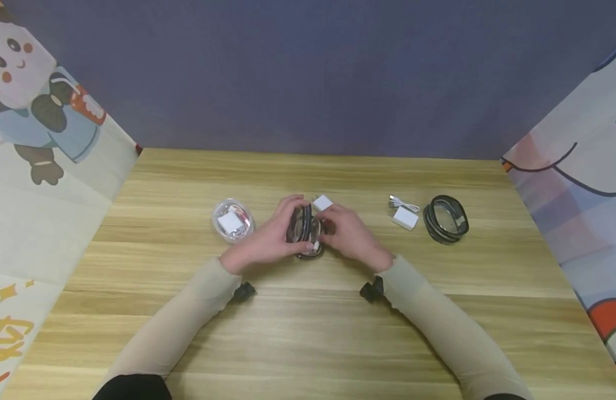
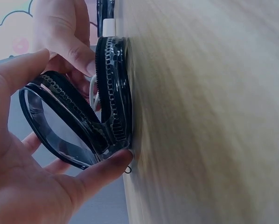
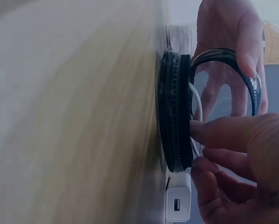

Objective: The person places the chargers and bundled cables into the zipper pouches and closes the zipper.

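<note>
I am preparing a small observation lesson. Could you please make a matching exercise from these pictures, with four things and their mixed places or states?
1. Left hand
2. Unheld black-rimmed pouch
3. Right hand
4. Pale-rimmed pouch

A. Touches a white cable
B. Leftmost pouch
C. Holds up one side of the open pouch
D. Rightmost pouch

Pairs: 1-C, 2-D, 3-A, 4-B

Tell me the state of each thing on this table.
Middle case: open, left hand gripping it
White cable: in middle case, right hand touching it
Middle charger: port empty
Right charger: lying loose
Right cable: bundled
Left case: contains a white charger; closure unclear
Right case: closure unclear
</note>
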Action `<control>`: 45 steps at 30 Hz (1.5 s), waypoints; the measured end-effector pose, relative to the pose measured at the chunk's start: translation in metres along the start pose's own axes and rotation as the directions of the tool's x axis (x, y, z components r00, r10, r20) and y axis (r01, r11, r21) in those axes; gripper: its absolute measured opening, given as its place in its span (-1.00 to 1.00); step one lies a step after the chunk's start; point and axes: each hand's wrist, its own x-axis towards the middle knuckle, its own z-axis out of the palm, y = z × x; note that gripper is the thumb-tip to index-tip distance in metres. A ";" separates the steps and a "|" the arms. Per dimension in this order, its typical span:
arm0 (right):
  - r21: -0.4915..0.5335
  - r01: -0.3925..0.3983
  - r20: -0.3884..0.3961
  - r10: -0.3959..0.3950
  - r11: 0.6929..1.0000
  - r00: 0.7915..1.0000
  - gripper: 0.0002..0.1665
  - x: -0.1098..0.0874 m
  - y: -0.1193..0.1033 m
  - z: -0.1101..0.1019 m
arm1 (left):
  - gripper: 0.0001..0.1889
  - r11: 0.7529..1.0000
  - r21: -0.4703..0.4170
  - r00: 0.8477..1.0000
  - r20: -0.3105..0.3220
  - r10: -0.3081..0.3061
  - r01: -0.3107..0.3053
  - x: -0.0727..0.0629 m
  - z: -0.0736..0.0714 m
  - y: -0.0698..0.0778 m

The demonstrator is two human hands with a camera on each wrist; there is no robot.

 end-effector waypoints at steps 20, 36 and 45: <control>0.070 0.069 0.094 -0.075 0.995 0.993 -0.70 -0.001 0.017 -0.013 | -0.04 1.000 -0.002 1.000 0.010 -0.001 0.001 0.003 0.000 -0.002; 0.053 -0.077 -0.004 0.077 0.996 0.997 -0.60 0.018 0.032 -0.040 | -0.05 1.000 0.008 1.000 0.000 0.016 -0.016 0.000 -0.002 -0.003; -0.106 0.004 0.122 0.009 0.994 0.993 -0.40 0.042 0.022 -0.037 | 0.00 1.000 0.024 1.000 0.004 0.003 -0.003 -0.001 -0.003 -0.001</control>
